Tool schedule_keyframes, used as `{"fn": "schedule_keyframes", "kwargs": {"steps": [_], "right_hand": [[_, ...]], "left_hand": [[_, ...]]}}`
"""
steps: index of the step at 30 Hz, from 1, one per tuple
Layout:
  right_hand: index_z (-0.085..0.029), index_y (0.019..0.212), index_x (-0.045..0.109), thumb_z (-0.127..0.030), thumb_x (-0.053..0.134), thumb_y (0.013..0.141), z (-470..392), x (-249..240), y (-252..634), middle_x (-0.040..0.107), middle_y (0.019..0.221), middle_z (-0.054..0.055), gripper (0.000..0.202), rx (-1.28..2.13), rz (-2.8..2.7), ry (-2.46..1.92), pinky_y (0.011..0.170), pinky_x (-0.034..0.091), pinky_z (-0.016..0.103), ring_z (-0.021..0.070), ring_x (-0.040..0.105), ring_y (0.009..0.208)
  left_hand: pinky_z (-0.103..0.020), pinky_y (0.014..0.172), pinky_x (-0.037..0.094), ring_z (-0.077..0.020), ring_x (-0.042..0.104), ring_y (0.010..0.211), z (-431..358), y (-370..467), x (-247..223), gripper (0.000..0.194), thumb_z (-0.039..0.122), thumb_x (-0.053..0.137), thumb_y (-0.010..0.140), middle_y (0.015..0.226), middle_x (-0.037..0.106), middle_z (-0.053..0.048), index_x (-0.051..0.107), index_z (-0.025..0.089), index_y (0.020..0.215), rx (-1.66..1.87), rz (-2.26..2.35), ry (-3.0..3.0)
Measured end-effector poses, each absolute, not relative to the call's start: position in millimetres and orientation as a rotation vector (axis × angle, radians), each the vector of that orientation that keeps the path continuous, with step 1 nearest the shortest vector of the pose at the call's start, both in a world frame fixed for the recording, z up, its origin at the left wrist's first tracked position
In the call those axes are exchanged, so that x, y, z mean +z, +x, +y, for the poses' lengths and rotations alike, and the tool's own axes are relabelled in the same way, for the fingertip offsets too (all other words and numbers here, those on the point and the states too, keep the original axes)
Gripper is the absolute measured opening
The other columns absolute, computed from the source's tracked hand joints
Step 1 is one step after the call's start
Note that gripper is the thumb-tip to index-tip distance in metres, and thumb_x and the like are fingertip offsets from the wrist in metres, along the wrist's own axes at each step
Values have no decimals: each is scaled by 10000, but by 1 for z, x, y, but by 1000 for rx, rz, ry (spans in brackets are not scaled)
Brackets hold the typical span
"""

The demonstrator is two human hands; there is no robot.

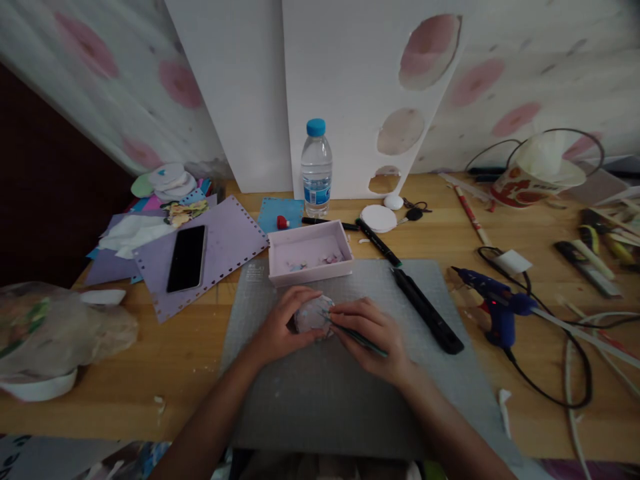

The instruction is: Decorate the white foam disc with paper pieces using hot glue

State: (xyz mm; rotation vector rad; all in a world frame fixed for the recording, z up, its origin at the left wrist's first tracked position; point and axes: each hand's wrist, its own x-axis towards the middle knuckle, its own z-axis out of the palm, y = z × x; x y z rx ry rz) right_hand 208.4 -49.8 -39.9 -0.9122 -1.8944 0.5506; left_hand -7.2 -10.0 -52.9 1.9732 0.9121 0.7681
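Observation:
My left hand (287, 323) is closed around the edge of a small round white piece (313, 317) over the grey cutting mat (280, 407). In my right hand (373, 337) is a slim dark pen-like tool (363, 341), its tip at the right side of the round piece. Whether it is a pen or tweezers, I cannot tell. Just beyond my hands stands a shallow pink box (310, 250) with a few tiny coloured bits inside. To the right on the mat lies a black utility knife (427, 310).
A blue glue gun (500, 300) with its cord lies at right. Behind the box stand a water bottle (317, 170) and white boards (345, 87). Black markers (379, 241) lie near the box. A phone (187, 259) rests on purple paper (230, 247) at left, past a plastic bag (65, 327).

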Motion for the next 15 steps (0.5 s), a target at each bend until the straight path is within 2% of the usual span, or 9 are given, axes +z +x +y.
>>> {"fn": "schedule_keyframes", "kwargs": {"steps": [9, 15], "right_hand": [[-229, 1150, 603, -98, 589, 857, -51, -43, 209, 705, 1062, 85, 322, 511, -2008, -885, 733, 513, 367, 203, 651, 871], [-227, 1086, 628, -110, 590, 853, -51, -40, 211, 725, 1012, 69, 263, 506, -2014, -915, 700, 493, 358, 198, 655, 817]], "left_hand": [[-411, 1005, 427, -242, 515, 1156, -10, -8, -51, 554, 360, 736, 776, 1227, 521, -65, 532, 312, 1289, 728, 890, 1985], [-433, 1013, 424, -259, 515, 1167, -11, -9, -51, 549, 397, 727, 777, 1235, 525, -75, 547, 310, 1288, 700, 887, 1974]]}}
